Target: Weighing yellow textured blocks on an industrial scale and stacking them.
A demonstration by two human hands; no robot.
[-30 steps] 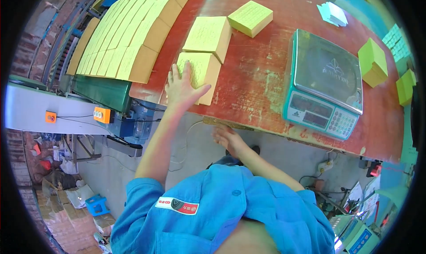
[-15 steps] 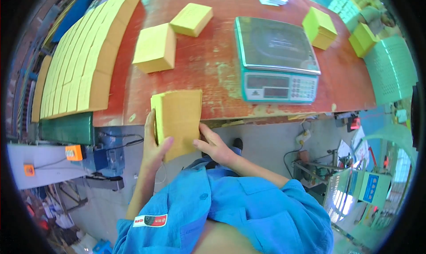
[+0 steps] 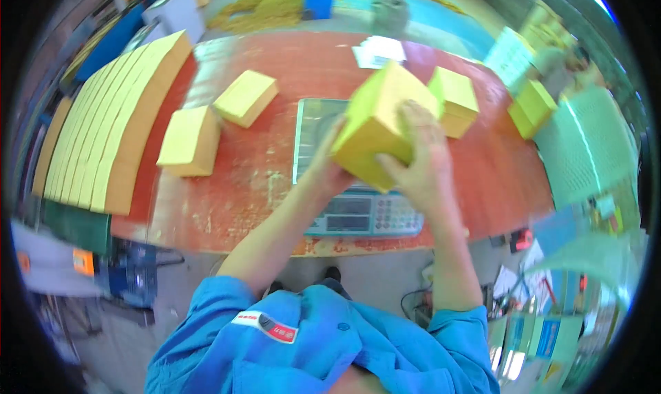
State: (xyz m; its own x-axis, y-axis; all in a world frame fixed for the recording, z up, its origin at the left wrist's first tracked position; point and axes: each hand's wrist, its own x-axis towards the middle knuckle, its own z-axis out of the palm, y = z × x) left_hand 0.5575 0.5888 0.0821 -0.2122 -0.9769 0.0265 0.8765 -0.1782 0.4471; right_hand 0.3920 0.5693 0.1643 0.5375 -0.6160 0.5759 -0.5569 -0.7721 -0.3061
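Nearest the camera, two forearms in blue sleeves rise from the lower edge, and both hands grasp one yellow box lifted clear above the digital scale. The left hand is mostly hidden behind the box's lower left side, while the right hand wraps its right face with fingers curled over the top. The box is tilted, its long axis running from lower left up to upper right, one corner pointing down at the scale's platform directly beneath; both hands are equally close, since both hold it. On the red tabletop I count four more single yellow boxes: two left of the scale and two right of it. Farther left lies one long row of flat yellow packs, and at the far edge one white paper.
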